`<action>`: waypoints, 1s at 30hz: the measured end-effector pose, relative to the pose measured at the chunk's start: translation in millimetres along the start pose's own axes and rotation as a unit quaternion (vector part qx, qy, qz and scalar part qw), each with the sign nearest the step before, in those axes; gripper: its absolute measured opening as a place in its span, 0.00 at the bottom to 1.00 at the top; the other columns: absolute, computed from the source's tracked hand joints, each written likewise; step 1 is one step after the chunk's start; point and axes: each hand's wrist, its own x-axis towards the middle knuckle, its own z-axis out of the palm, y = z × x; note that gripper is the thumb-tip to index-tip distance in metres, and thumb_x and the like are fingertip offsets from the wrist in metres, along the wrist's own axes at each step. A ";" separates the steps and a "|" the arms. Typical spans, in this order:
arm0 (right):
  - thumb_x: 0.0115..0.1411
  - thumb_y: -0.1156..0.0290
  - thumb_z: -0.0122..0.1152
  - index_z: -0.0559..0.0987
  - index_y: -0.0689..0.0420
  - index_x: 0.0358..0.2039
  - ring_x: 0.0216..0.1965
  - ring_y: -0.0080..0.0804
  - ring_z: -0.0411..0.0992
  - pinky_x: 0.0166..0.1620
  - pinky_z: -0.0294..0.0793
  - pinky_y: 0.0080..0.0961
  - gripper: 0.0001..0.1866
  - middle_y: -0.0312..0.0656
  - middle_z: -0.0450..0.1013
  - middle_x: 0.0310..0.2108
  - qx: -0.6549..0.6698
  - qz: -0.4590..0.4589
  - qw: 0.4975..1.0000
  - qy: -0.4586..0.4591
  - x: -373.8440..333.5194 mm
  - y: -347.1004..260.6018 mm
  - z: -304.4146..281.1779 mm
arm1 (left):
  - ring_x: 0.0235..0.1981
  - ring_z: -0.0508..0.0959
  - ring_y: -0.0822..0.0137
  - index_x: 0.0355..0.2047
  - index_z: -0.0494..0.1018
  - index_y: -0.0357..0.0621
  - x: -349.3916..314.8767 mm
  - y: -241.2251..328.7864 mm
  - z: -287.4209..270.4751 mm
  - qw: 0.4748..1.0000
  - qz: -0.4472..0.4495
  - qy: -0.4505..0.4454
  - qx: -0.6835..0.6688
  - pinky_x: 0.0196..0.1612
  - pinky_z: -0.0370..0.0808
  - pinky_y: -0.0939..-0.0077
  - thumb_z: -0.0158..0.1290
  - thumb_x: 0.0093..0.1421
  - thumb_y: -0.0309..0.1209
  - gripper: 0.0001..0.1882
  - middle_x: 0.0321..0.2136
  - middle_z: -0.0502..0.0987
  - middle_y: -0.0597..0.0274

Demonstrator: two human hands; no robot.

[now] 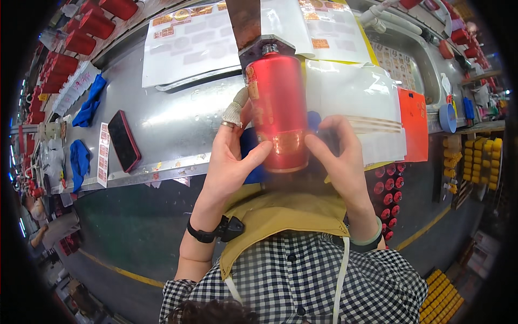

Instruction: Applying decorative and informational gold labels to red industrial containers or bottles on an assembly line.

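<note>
A glossy red bottle [278, 97] lies between my two hands, its neck pointing away from me toward a dark metal bracket [264, 44]. Near its base is a shiny gold-orange decal [288, 142], and more gold marking shows on its left side. My left hand [229, 156] closes on the bottle's left side, thumb beside the decal; a pale cloth wrap [233, 112] covers one finger. From the right, my right hand [345, 159] has its thumb against the bottle, fingers curled beyond it. Blue cloth [248, 143] shows behind the bottle.
Decal sheets [194, 48] lie across the metal bench, with white sheets [350, 92] and an orange-red sheet [414, 127] at right. A phone [124, 140], decal strip [103, 155] and blue cloths [90, 101] are at left. Beyond the sheets is a sink [431, 70]; a blue bowl [447, 117] sits nearby.
</note>
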 end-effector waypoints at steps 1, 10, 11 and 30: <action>0.63 0.68 0.72 0.75 0.61 0.45 0.37 0.19 0.71 0.44 0.73 0.22 0.17 0.34 0.75 0.34 -0.001 -0.003 1.000 0.001 0.2 -0.1 0.3 | 0.74 0.58 0.57 0.75 0.49 0.33 -0.7 0.6 -0.2 1.000 -0.002 -0.001 -0.005 0.76 0.52 0.57 0.61 0.62 0.22 0.46 0.73 0.59 0.48; 0.63 0.68 0.72 0.74 0.61 0.45 0.39 0.18 0.71 0.45 0.73 0.21 0.17 0.35 0.75 0.37 -0.001 -0.013 1.000 0.004 0.6 1.4 1.7 | 0.75 0.57 0.56 0.76 0.48 0.34 -0.7 -2.2 -0.4 1.000 0.010 -0.011 0.000 0.76 0.52 0.58 0.63 0.62 0.23 0.47 0.73 0.58 0.48; 0.63 0.68 0.72 0.74 0.61 0.45 0.39 0.18 0.71 0.45 0.73 0.21 0.17 0.35 0.75 0.37 0.005 -0.008 1.000 0.004 0.6 0.7 1.7 | 0.75 0.57 0.56 0.76 0.48 0.34 -0.4 -2.9 0.7 1.000 0.015 -0.010 0.007 0.76 0.52 0.58 0.63 0.62 0.24 0.48 0.73 0.58 0.48; 0.64 0.67 0.72 0.74 0.59 0.46 0.39 0.19 0.74 0.44 0.75 0.20 0.17 0.35 0.77 0.36 0.018 0.001 1.000 -0.010 0.1 -1.2 1.1 | 0.73 0.59 0.55 0.76 0.48 0.34 -1.9 -3.6 6.5 1.000 0.000 0.015 0.013 0.76 0.53 0.57 0.65 0.61 0.25 0.49 0.72 0.58 0.46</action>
